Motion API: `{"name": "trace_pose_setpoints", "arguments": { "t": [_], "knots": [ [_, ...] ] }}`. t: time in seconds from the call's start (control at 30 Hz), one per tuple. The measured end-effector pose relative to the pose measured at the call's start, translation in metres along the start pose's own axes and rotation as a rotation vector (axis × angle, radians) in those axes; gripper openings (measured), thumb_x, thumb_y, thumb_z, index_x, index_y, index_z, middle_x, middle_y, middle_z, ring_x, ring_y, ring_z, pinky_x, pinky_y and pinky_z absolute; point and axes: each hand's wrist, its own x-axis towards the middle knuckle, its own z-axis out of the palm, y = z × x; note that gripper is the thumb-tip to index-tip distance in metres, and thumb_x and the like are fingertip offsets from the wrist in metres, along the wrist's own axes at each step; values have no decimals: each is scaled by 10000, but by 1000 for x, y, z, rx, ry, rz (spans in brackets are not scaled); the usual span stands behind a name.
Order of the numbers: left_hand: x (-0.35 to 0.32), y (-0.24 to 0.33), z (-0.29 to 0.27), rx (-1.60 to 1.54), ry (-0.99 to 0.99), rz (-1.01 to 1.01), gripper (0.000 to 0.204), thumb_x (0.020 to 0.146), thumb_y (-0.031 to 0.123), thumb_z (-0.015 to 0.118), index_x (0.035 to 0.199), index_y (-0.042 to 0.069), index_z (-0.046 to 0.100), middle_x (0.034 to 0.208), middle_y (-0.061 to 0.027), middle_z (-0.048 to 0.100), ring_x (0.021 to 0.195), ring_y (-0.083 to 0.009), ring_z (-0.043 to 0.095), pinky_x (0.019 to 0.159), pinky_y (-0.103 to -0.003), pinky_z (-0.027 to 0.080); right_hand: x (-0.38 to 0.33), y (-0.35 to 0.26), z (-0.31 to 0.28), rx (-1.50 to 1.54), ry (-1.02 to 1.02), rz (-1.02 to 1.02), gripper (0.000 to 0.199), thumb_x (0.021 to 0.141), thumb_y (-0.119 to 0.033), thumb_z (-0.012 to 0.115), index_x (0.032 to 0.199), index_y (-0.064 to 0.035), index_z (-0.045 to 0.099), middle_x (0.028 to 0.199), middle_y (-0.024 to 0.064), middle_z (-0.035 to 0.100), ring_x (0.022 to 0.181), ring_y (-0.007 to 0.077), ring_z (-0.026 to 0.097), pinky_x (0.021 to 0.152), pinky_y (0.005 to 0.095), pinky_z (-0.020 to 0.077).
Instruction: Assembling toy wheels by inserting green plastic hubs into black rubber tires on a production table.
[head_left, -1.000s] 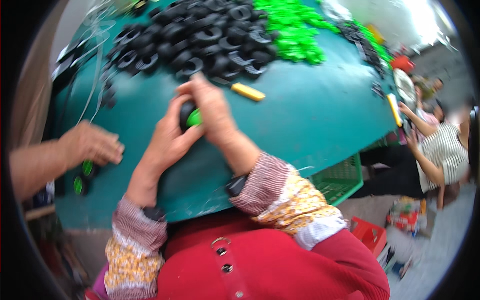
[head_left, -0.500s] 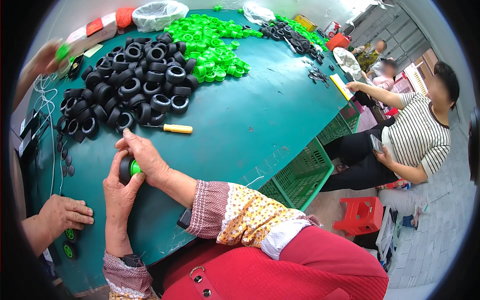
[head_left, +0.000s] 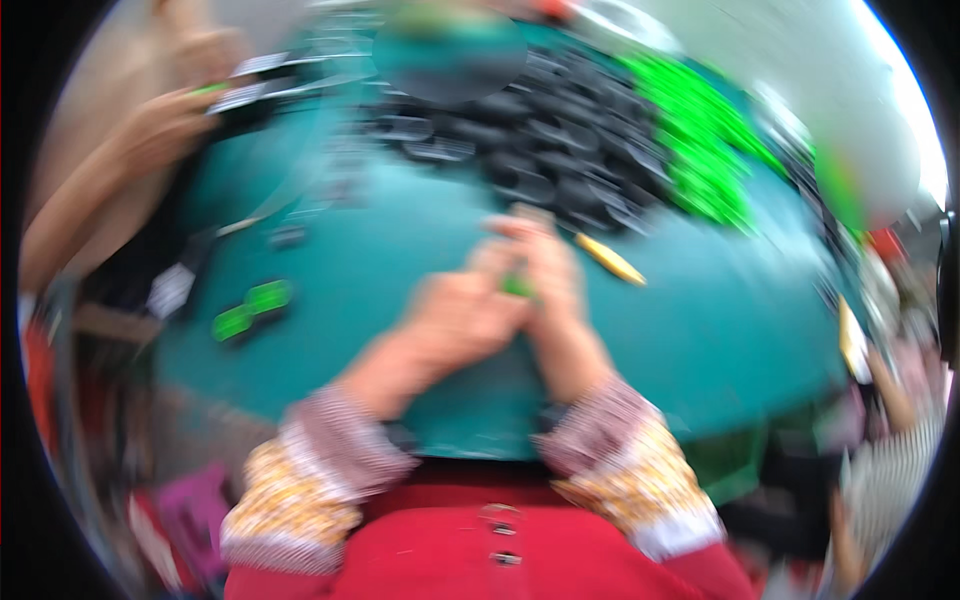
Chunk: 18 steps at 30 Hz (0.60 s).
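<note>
My left hand and my right hand are together over the near middle of the green table, fingers closed around a wheel with a bright green hub. Motion smears the picture, and my fingers hide most of the wheel, including its black tyre. Just right of my right hand lies a screwdriver with a yellow handle. Beyond my hands, a heap of black tyres spreads across the table, with a heap of green wheel hubs to its right.
Two wheels with green hubs rest on the table at left. Behind them reach another person's hands, a small green thing at the fingers. At the right rim a person in a striped shirt is partly visible, near a yellow flat object.
My view has swung left, shifting the table's contents rightward in the picture. My hands have stayed together on the wheel. The other person's hand near the two wheels has moved away from them.
</note>
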Motion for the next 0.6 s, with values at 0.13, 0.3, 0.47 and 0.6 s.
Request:
{"name": "trace_pose_setpoints", "arguments": {
  "t": [0.13, 0.3, 0.47, 0.6],
  "knots": [
    [13, 3, 8, -238, 105, -78, 448, 792, 252, 518, 1170, 66, 366, 783, -244, 573, 694, -414, 562, 562, -468, 451, 21, -12, -10, 112, 131, 298, 371, 887, -349, 435, 883, -11, 585, 776, 46, 551, 700, 108, 496, 648, 275, 423],
    [-10, -19, -16, -290, 202, -134, 471, 809, 261, 537, 1207, 86, 356, 859, -211, 587, 796, -390, 578, 670, -423, 464, 36, 10, 32, 108, -137, 233, 396, 893, -367, 424, 880, -7, 588, 777, 38, 530, 726, 104, 457, 674, 240, 377],
    [-8, -20, -18, -319, 149, -131, 588, 815, 315, 557, 1302, 116, 294, 1043, -178, 563, 935, -313, 576, 804, -364, 450, 38, -8, 32, 100, -283, 205, 407, 897, -368, 396, 906, -11, 592, 788, 54, 534, 755, 120, 466, 703, 260, 394],
    [0, -13, -16, -343, 147, -136, 591, 816, 319, 562, 1305, 120, 296, 1000, -153, 578, 906, -276, 588, 787, -342, 452, 44, -11, 27, 201, -252, 315, 422, 902, -379, 377, 897, -11, 584, 666, 29, 502, 599, 112, 466, 555, 245, 409]
  ]
}}
